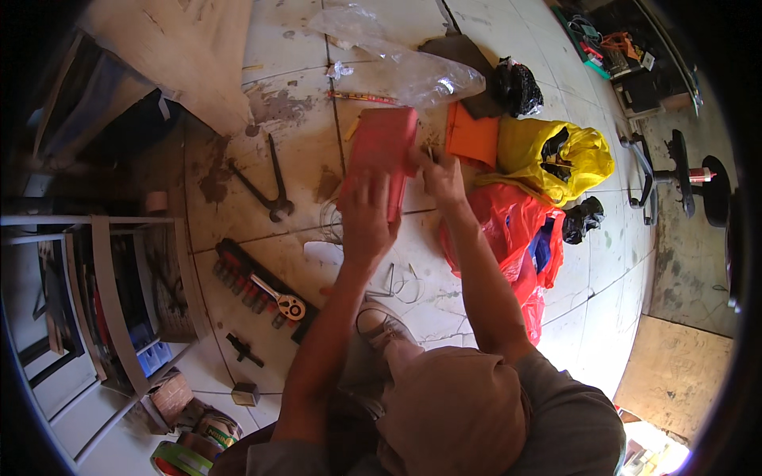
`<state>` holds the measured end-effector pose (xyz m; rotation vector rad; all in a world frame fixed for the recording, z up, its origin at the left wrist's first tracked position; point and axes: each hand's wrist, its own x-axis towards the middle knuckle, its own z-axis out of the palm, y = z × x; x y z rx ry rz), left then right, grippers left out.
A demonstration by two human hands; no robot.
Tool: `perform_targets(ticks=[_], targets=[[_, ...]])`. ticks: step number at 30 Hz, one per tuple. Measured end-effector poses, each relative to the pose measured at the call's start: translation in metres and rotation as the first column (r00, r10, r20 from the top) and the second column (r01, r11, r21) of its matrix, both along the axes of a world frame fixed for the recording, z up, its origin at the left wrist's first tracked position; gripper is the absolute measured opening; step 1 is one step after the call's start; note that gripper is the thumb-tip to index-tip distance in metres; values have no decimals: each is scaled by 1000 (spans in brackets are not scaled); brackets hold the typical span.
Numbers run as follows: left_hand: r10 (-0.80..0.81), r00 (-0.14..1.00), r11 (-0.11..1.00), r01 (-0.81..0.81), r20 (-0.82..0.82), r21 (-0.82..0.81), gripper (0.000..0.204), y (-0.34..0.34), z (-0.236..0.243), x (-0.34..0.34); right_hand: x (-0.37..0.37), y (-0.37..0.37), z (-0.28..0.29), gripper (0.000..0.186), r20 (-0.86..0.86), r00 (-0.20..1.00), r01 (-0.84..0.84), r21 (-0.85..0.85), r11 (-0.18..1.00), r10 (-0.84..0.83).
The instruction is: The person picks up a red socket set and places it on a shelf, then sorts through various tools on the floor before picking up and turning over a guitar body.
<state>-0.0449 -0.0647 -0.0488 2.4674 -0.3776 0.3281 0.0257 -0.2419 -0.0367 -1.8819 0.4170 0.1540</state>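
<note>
A flat red rectangular block (385, 131), perhaps a case, lies on the tiled floor in front of me. My left hand (370, 213) rests on its near part, fingers stretched over the top. At its right edge is my right hand (441, 178), closed in a pinch around something small, whose kind I cannot make out. An orange sheet (471, 135) lies just beyond that hand. Left of the block are pincers (274, 190) with their handles spread. Nearer me, a ratchet wrench (287, 305) lies on a black rail of sockets (238, 278).
Clear plastic wrap (405, 67) lies beyond the block. A yellow bag (571, 155) and a red bag (508, 226) sit to the right. On the left stand a metal-framed rack (99, 293) and a wooden panel (178, 47). My shoe (377, 324) is close to the sockets.
</note>
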Motion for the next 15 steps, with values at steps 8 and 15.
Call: perform_targets(ticks=[8,15], targets=[[245,916,704,-393,-317,-591,35,80,-1,34,46,13,29,30,151,988,27,107,994,-43],[299,843,773,-488,-446,-404,33,113,-50,35,29,6,-47,29,59,967,-234,-184,955,249]])
